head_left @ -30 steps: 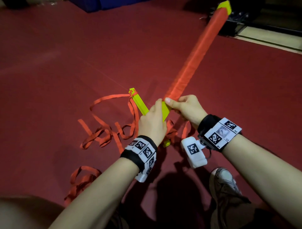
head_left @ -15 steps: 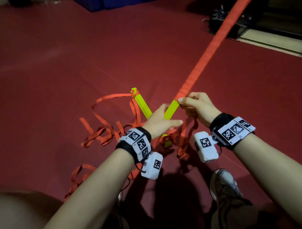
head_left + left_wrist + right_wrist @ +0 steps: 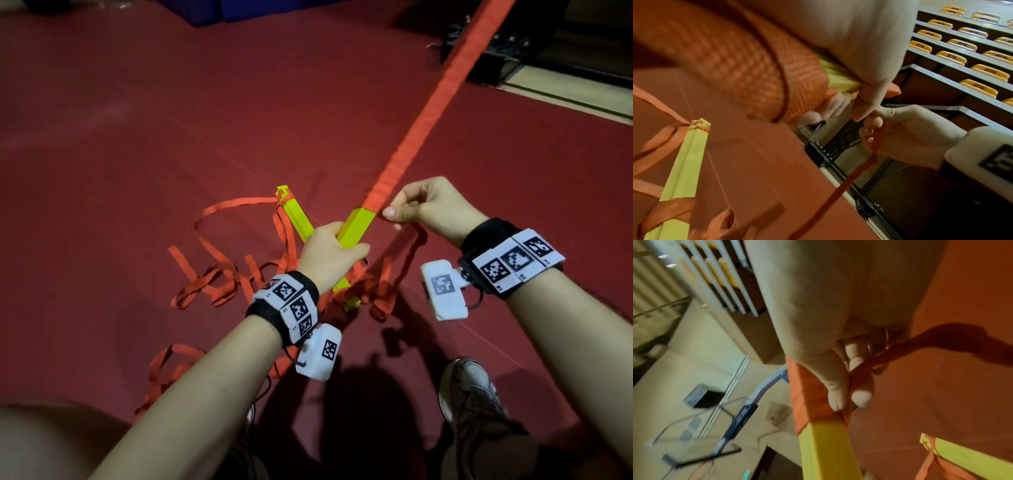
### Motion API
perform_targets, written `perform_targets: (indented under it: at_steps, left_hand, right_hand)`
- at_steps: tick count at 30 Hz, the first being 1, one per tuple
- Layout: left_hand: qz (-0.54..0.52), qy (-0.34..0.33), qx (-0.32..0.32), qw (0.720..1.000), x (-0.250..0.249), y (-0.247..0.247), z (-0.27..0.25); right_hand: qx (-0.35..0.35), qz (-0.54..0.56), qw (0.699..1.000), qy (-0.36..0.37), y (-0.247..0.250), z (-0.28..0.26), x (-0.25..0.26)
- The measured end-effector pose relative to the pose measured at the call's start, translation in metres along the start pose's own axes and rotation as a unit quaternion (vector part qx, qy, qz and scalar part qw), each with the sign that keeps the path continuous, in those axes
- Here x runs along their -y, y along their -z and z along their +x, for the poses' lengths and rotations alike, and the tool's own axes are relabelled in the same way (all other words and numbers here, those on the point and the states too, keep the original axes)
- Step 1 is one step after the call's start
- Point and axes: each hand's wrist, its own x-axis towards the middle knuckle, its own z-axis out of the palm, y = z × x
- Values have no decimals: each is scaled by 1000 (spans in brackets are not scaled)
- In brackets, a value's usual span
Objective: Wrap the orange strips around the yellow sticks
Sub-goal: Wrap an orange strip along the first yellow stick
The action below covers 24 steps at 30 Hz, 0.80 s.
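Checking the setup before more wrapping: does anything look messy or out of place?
Loose orange strips lie tangled in loops on the red floor around the second yellow stick, and run under the left hand. They may snag. Nothing looks damaged.

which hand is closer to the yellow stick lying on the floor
Left. The left hand grips the raised stick right beside the floor stick; the right hand pinches the strip farther off.

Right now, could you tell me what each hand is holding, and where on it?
The left hand grips the yellow stick on its bare lower part. The right hand pinches the orange strip just beside the wrapped edge.
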Motion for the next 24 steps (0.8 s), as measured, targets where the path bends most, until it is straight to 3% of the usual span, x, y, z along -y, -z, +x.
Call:
perform_targets:
  at_steps: [3,6,13,16,21,24]
  left_hand:
    - [119,5,-50,992,-9,-7,-5]
    - [199,33,-76,977,-16,-9,-8]
    - [202,68,-90,973,-11,-11,-16]
    - [228,37,-111,966,-15,-8,-22]
    - [309,-100,-150,934,-14,-5,-29]
    - [281,-72,-96,952,-19,-3,-23]
  right_hand:
    - [-38,-69,997,4,-3,3,4]
    - [-58,-38,997,-21,-18,-1,2]
    - [-66,20,997,-37,-44,-12,-5]
    - [-79,28,996,-36,-49,-14,-1]
    - [-140,27,989,-39,-51,-9,-5]
    - [-130,98,986,-24,-43,-8,-9]
